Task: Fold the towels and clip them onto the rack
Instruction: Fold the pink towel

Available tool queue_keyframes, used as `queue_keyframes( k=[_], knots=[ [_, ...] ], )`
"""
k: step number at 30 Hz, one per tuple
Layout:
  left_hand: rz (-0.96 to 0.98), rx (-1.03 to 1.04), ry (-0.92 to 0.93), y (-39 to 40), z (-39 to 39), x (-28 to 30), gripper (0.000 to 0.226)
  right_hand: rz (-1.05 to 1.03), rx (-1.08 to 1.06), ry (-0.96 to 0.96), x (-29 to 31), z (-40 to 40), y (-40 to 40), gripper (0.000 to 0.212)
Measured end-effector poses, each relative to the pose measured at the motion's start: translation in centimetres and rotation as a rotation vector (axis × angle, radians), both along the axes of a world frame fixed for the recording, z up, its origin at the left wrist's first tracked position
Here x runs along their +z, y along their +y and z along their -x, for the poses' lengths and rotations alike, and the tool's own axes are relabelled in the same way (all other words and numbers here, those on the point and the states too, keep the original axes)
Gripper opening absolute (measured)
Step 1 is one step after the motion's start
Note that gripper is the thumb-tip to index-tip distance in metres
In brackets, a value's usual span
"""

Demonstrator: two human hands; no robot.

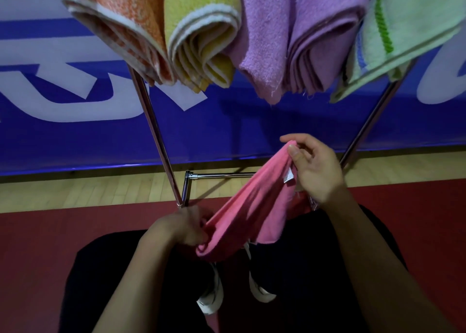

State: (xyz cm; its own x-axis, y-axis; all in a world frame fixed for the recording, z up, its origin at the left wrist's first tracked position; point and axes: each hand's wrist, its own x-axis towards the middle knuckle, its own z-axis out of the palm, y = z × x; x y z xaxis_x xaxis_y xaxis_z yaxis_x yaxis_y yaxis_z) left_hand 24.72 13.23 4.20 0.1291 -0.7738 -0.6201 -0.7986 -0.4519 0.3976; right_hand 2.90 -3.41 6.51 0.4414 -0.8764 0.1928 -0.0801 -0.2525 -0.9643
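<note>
A pink towel stretches slack between my two hands, below the rack. My left hand grips its lower left end, fingers curled into the cloth. My right hand pinches the upper right corner between thumb and forefinger, near a small white label. Several folded towels hang along the top of the chrome rack: an orange one, a yellow one, a purple one and a pale green one. The clips and top bar are out of view.
Two slanted chrome legs run down from the towels to a low crossbar near the floor. Behind stands a blue banner with white lettering. Below are a wood floor strip, a red mat, my dark trousers and shoes.
</note>
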Motion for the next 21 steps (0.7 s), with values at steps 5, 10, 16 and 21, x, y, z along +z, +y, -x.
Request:
queue_keyframes(
  k=[5, 10, 16, 21],
  knots=[
    [-0.124, -0.023, -0.059, 0.8, -0.7, -0.3, 0.042, 0.098, -0.165, -0.01, 0.5, 1.7, -1.3, 0.024],
    [-0.167, 0.03, -0.031, 1.7, -2.9, -0.8, 0.041, 0.129, -0.333, -0.01, 0.1, 3.5, -2.5, 0.019],
    [-0.173, 0.077, 0.109, 3.2, -5.1, -0.3, 0.04, 0.366, -0.268, 0.347, -1.7, 4.8, -3.9, 0.024],
    [-0.129, 0.014, 0.176, 3.8, -5.4, -0.2, 0.043, 0.399, -0.269, 0.378, -1.6, 5.3, -4.2, 0.024]
  ],
)
